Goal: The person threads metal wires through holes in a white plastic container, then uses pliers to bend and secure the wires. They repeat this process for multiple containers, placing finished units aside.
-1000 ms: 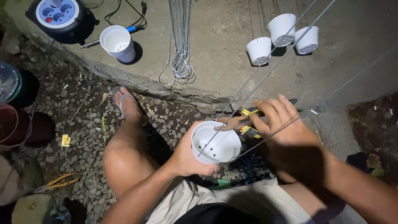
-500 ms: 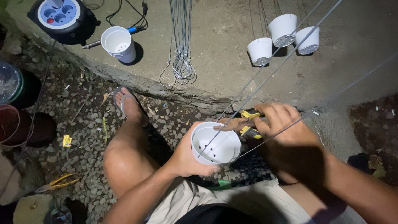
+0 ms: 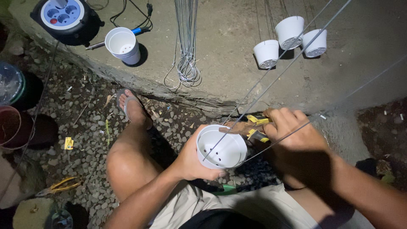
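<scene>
My left hand wraps around a small white plastic pot with holes in its bottom, held upright above my lap. My right hand grips pliers with yellow handles, their rusty jaws at the pot's far rim. Thin metal wires run from the pot's rim up and away to the right. My left leg stretches forward, its foot in a sandal on the gravel.
A stack of white pots and a round cable reel with sockets stand on the concrete slab. A bundle of wires hangs there. Three white pots hang at right. Yellow-handled pliers lie on the gravel at left, near dark buckets.
The pot and both hands have stayed almost in place; my right hand has shifted slightly at the pot's rim with the pliers.
</scene>
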